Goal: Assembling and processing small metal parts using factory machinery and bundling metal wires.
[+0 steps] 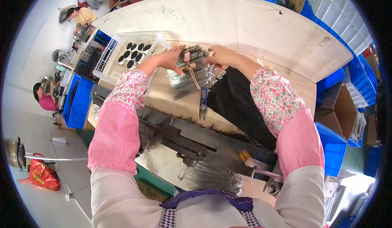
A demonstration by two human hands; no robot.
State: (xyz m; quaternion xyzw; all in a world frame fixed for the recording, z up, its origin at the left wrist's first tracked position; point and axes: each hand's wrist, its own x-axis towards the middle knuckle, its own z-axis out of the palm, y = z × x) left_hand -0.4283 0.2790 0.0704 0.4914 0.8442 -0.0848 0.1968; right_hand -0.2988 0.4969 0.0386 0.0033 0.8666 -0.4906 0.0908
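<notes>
A bundle of thin silvery metal strips (188, 83) lies on the bench in front of me, with a tan tie around it and a small red tag on top. My left hand (170, 60) grips its left side, thumb and fingers spread around the edge. At the upper right of the bundle, my right hand (222, 57) has its fingers curled against the strips; its fingertips are partly hidden. Blue-handled thread snips (203, 101) lie just below the bundle. Black cloth (234, 101) covers the bench to the right, beneath my right forearm.
A white plastic crate (109, 56) with several black oval pieces stands left of the bundle. A pale board (216, 18) walls off the bench's far side. Nearer me are a dark metal machine (179, 140) and more loose metal strips (214, 178). Blue bins (77, 101) stand on both sides.
</notes>
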